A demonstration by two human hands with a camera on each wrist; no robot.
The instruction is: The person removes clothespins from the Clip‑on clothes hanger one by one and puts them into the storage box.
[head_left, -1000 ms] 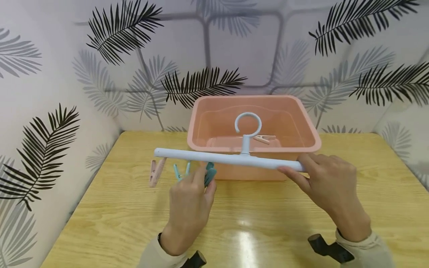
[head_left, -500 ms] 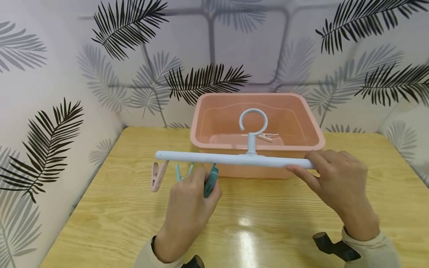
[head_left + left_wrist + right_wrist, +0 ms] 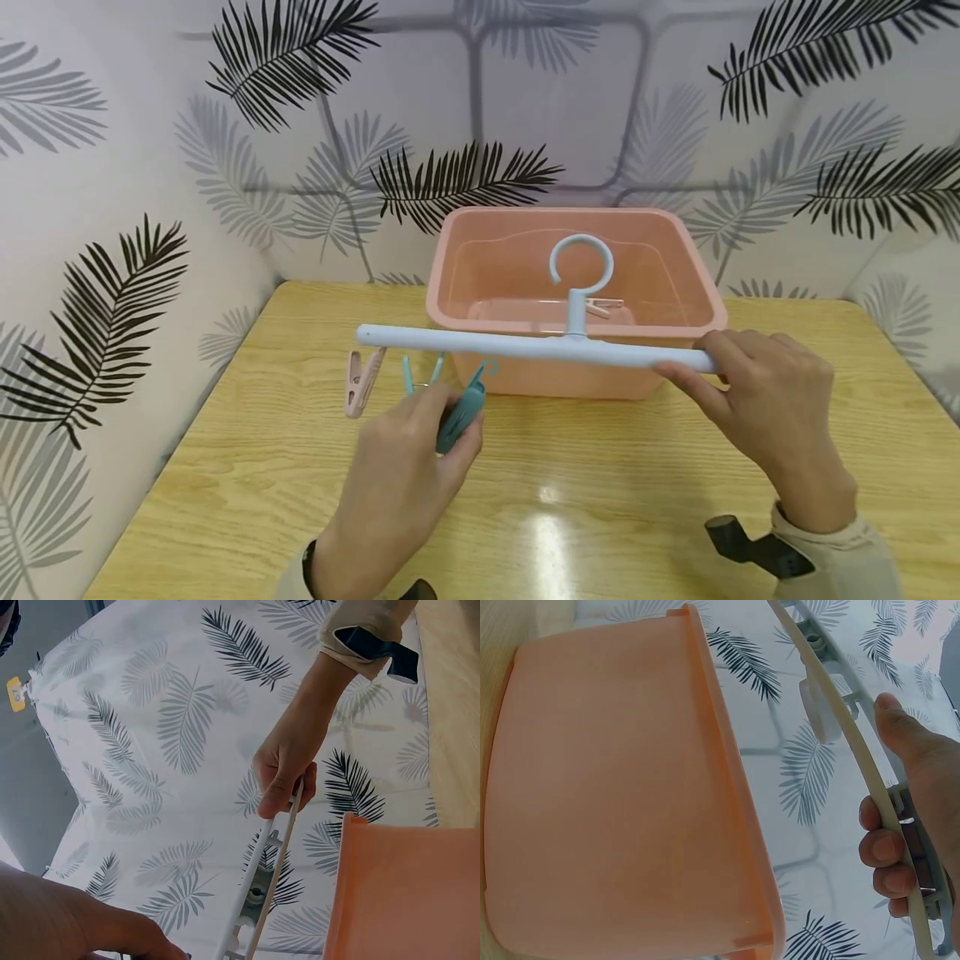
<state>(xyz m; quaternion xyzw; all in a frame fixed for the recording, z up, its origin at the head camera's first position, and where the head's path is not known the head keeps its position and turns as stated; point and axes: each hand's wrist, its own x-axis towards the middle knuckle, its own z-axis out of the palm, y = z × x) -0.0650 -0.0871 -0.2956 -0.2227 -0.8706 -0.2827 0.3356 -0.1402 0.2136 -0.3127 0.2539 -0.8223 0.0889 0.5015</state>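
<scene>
My right hand point(image 3: 776, 400) grips the right end of a pale blue clip hanger point(image 3: 480, 342), its curled hook point(image 3: 609, 262) pointing up. In the right wrist view, the fingers wrap around the hanger's bar point(image 3: 864, 754). A pink clothespin point(image 3: 360, 385) hangs under the bar's left end, with a light teal clothespin point(image 3: 408, 373) beside it, partly behind my left hand point(image 3: 393, 492). That hand pinches a darker teal clothespin point(image 3: 463, 417) whose small hook shows just below the bar, seemingly apart from it. The left wrist view shows only part of the left hand point(image 3: 82, 919).
A salmon-pink basin point(image 3: 562, 375) stands behind the hanger at the back of the wooden table point(image 3: 600, 517). Inside it lies a pale clothespin point(image 3: 602, 307). A leaf-patterned cloth point(image 3: 135, 125) covers the wall behind and at the left.
My left hand has drawn the teal clothespin down and slightly left, away from the bar, so its hook shows now. The hanger has shifted slightly right and tipped a little.
</scene>
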